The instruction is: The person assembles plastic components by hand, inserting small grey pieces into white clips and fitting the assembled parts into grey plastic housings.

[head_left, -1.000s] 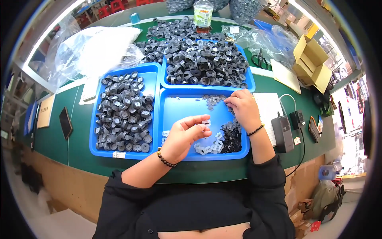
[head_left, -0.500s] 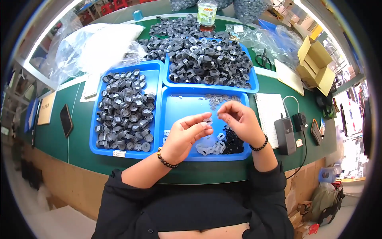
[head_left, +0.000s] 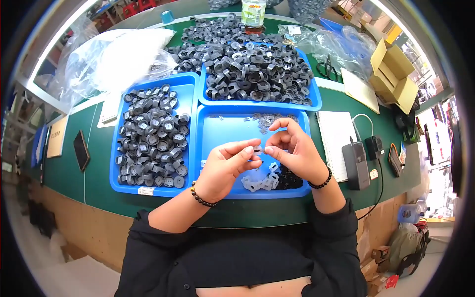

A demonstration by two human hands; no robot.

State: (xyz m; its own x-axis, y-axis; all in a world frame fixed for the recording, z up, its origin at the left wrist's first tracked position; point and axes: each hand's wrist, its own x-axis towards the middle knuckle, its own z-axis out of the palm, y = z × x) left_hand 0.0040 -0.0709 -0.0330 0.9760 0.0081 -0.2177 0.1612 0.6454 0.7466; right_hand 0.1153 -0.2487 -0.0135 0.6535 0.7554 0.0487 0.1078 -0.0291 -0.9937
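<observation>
A small translucent plastic piece [head_left: 257, 149] sits pinched between the thumb and fingers of my left hand [head_left: 228, 166], above the front blue tray [head_left: 222, 136]. My right hand [head_left: 299, 156] is open close beside it: its thumb tip comes up to the piece, and the index finger is raised apart from the thumb. Whether a tiny part lies at that thumb tip is too small to tell. Below the hands are pale translucent pieces [head_left: 262, 183] and a heap of little black parts [head_left: 288, 179]. Small clear parts [head_left: 269, 120] lie at the tray's far side.
Grey plastic housings [head_left: 153, 136] fill the left tray, and more [head_left: 257, 72] are heaped in the back tray and behind it. A jar [head_left: 253, 15] stands at the back. To the right are a notebook [head_left: 330, 133], a grey power bank [head_left: 355, 166], scissors [head_left: 327, 68] and an open carton [head_left: 393, 74].
My right hand has come closer to the piece in my left hand, and its index finger has lifted off the thumb. My left hand still holds the piece. The whole view has shifted slightly.
</observation>
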